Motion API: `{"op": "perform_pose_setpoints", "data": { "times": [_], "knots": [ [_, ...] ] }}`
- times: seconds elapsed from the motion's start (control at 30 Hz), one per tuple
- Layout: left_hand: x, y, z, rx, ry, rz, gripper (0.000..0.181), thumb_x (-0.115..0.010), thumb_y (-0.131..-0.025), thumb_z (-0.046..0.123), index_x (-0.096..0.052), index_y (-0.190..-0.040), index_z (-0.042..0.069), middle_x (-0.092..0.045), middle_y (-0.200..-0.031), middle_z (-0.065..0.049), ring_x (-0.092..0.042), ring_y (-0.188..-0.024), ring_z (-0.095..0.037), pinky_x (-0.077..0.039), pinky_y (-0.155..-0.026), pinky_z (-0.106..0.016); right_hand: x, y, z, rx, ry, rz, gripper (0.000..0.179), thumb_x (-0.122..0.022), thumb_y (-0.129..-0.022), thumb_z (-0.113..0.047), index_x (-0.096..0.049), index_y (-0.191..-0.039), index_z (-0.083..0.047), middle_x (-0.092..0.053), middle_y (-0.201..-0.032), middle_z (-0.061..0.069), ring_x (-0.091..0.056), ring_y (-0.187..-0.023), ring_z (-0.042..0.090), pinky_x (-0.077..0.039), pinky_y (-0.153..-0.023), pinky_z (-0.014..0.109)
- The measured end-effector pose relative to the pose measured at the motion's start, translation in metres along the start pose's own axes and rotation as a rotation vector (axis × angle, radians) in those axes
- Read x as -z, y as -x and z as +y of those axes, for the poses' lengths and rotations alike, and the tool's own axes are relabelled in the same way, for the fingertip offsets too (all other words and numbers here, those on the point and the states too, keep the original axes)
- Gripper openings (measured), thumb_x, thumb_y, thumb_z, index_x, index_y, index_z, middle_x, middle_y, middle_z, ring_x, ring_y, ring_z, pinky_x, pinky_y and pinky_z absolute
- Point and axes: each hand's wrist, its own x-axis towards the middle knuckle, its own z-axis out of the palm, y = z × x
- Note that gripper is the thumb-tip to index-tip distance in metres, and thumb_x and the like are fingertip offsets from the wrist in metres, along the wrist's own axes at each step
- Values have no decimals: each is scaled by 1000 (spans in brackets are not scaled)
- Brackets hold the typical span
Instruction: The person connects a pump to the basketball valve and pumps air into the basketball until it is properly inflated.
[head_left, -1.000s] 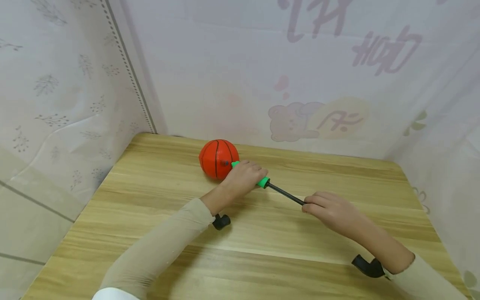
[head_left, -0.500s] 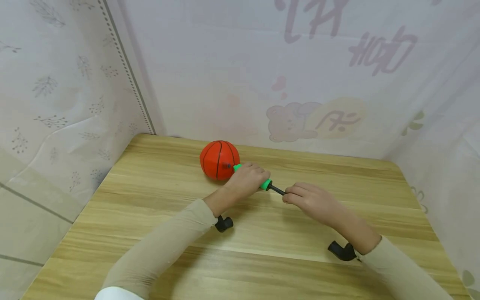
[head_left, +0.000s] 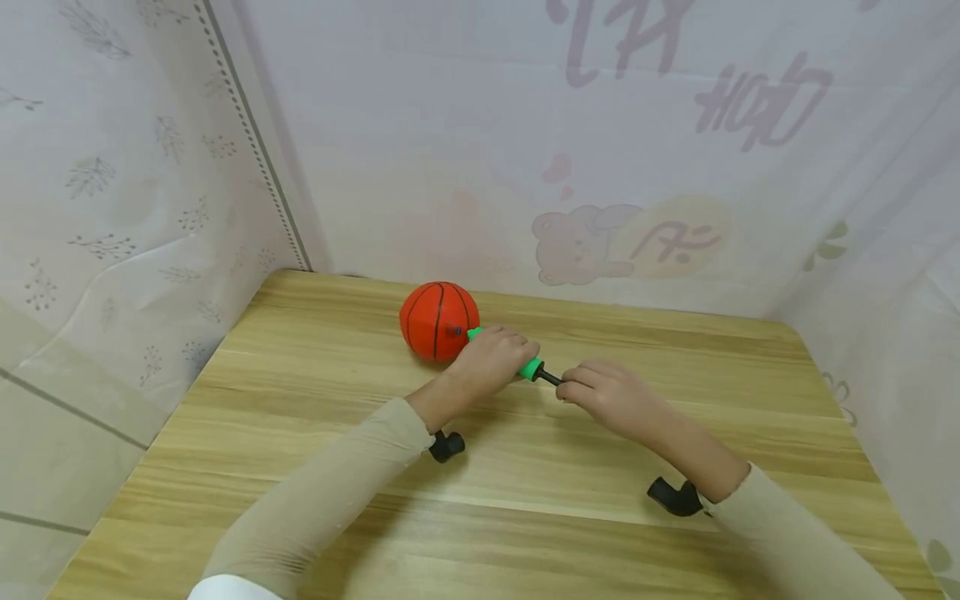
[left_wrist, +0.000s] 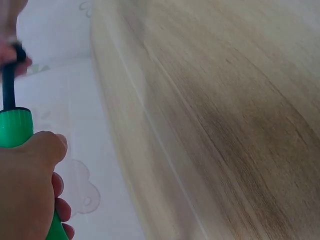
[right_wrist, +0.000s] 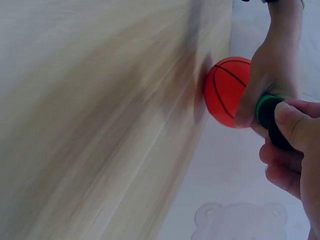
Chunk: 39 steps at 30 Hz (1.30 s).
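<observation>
A red ball with black basketball lines (head_left: pixel 431 323) sits toward the back of the wooden table. Beside it, my left hand (head_left: pixel 491 360) grips the green barrel of a hand pump (head_left: pixel 531 368), its fingers curled round it in the left wrist view. The barrel's far end points at the ball's side near a small dark spot; the left hand partly hides whether they join. My right hand (head_left: pixel 611 400) holds the end of the pump's black rod, with thumb and fingers round the dark handle (right_wrist: pixel 279 125) in the right wrist view. A short length of rod shows between the hands.
The wooden table (head_left: pixel 525 542) reaches back to a printed curtain (head_left: pixel 420 150), with more curtain on the left and right. A black curved piece is fixed at each wrist, the left one (head_left: pixel 447 447) and the right one (head_left: pixel 675 497), both hanging over the tabletop.
My right hand has moved left toward my left hand, pushing most of the black rod into the green barrel. The ball has turned slightly, and the left hand has barely shifted.
</observation>
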Motion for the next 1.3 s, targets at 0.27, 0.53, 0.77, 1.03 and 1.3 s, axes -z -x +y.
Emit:
{"op": "perform_pose_setpoints", "data": {
  "times": [0.27, 0.53, 0.77, 1.03, 1.3],
  "knots": [
    [2, 0, -1, -4, 0, -19, 14, -77, -92, 22, -66, -100, 15, -74, -99, 3, -65, -91, -13, -50, -87, -30, 29, 35, -13, -13, -1, 16, 39, -35, -112, -21, -69, -97, -7, -69, -95, 3, -64, -84, 18, -55, -73, 29],
    [5, -1, -1, 1, -16, -52, 18, -77, -92, 22, -68, -105, 16, -74, -104, 3, -64, -95, -15, -50, -90, -30, 37, 47, -17, -27, 3, 20, 38, -37, -112, -21, -70, -97, -9, -69, -96, 2, -65, -84, 17, -56, -72, 30],
    [3, -2, 0, -11, -48, -46, 18, -77, -92, 25, -67, -104, 14, -74, -102, 1, -67, -95, -15, -50, -88, -31, 21, 28, -9, -38, -41, -40, 43, -30, -112, -23, -68, -101, -7, -69, -100, 3, -65, -89, 18, -56, -76, 29],
    [-1, -3, 2, -15, -43, -24, 18, -77, -92, 27, -66, -99, 14, -73, -95, 2, -66, -89, -15, -50, -83, -29, -5, 1, 2, -50, -52, -27, 10, -74, -90, -9, -69, -99, -8, -70, -99, 2, -66, -89, 17, -56, -77, 26],
    [-2, -2, 2, -20, -31, -10, 19, -77, -92, 27, -63, -96, 15, -72, -91, 4, -63, -84, -13, -48, -81, -27, -11, -5, 4, -50, -53, 24, 27, -53, -105, -25, -71, -94, -9, -72, -93, 1, -66, -82, 14, -56, -72, 24]
  ]
}}
